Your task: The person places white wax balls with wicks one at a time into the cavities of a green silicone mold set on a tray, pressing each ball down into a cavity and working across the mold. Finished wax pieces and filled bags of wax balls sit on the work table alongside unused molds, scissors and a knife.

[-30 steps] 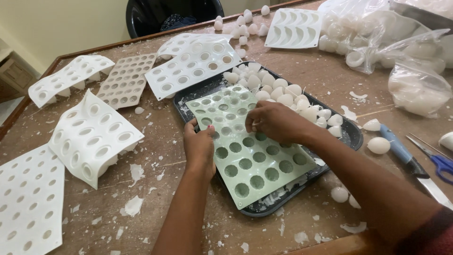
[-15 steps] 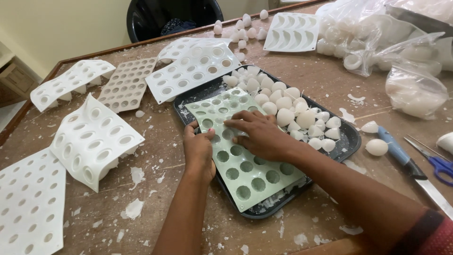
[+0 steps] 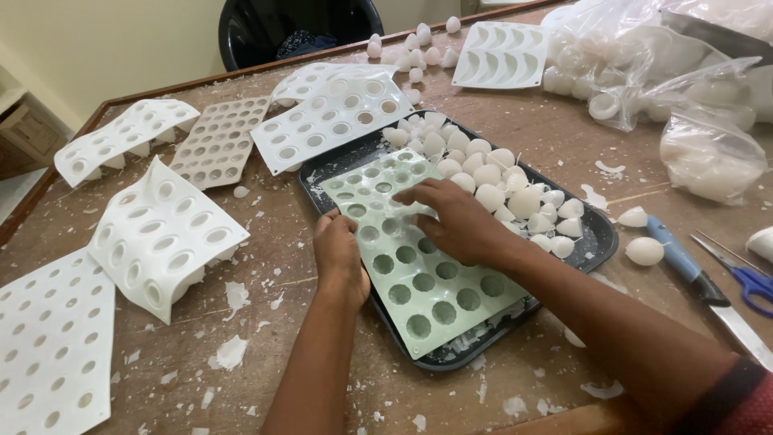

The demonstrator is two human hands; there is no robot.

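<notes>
A pale green silicone mould [image 3: 423, 278] with round cavities lies across a black tray [image 3: 600, 238] in the head view. My left hand [image 3: 340, 254] grips the mould's left edge. Spread flat over the mould's upper middle, my right hand [image 3: 455, 217] presses on it with its fingers apart. A heap of white wax pieces [image 3: 499, 185] fills the tray's far right part, just beyond my right hand.
Several white moulds [image 3: 161, 234] lie on the wooden table to the left and behind. Blue scissors [image 3: 745, 278] and a blue-handled knife [image 3: 692, 278] rest at the right. Plastic bags of white pieces [image 3: 700, 153] sit far right. A black bin [image 3: 298, 28] stands behind.
My right hand has slid left and towards the mould's far end, spreading flat. The left hand has stayed on the mould's edge.
</notes>
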